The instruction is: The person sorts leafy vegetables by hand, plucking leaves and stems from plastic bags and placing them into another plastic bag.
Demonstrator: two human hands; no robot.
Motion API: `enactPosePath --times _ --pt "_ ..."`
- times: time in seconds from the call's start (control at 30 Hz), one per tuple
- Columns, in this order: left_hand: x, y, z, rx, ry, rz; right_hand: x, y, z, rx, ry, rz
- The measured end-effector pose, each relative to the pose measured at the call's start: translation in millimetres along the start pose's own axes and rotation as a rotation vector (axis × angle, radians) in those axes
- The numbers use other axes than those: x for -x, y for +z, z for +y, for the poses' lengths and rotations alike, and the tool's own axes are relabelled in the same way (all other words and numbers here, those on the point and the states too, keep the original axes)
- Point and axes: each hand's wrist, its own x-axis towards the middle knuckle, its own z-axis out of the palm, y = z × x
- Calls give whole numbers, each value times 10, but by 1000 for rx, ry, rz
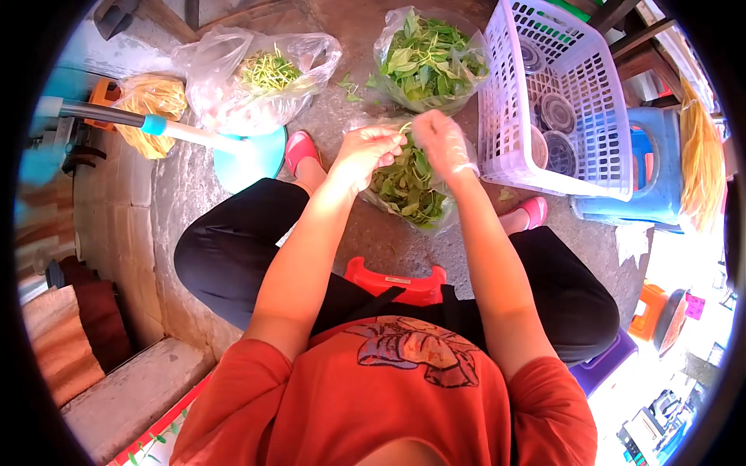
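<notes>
My left hand (365,158) is closed in a pinch, with a thin green stem (406,128) at its fingertips. Close beside it is my right hand (444,146), its fingers bent and smeared by motion, so what they hold does not show. Something clear and shiny wraps the right wrist. Below both hands a plastic bag of leafy greens (409,186) rests on the floor. Farther off stands a second bag of leafy greens (427,66), fuller and brighter. A clear bag of cut green stems (270,71) lies to the left.
At the right stands a white plastic basket (559,182) holding round clear containers, beside a blue stool (622,208). A long-handled tool (155,124) reaches in from the left above a turquoise round object (260,159). Part of a red stool (396,283) shows between my legs.
</notes>
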Motion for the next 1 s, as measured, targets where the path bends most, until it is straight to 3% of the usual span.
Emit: enactPosePath --times 0.03,0.17,0.3,0.4,0.53,0.63,0.73,0.77,0.87,1.0 --pt "4 14 8 4 0 6 -9 -8 37 14 -17 106" --pt "-42 -82 -30 110 25 41 47 -196 -51 -719 367 84" --pt "-45 -89 -61 174 -1 78 79 -379 275 -625 518 10" --pt "-37 -43 -124 226 -15 66 164 -300 459 -89 605 -33" --pt "-82 -45 -256 291 -4 59 420 -2 873 574 375 -207" --pt "-81 -41 -306 306 -16 91 632 121 816 832 422 -128" --pt "-124 -102 -403 296 5 89 574 61 891 823 448 -187" --pt "-137 -124 -428 298 17 98 502 12 875 847 591 -259" --pt "-184 -108 -433 272 5 136 221 -77 792 902 517 -464" --pt "-215 -72 -482 182 -126 128 209 -210 761 555 506 -158"
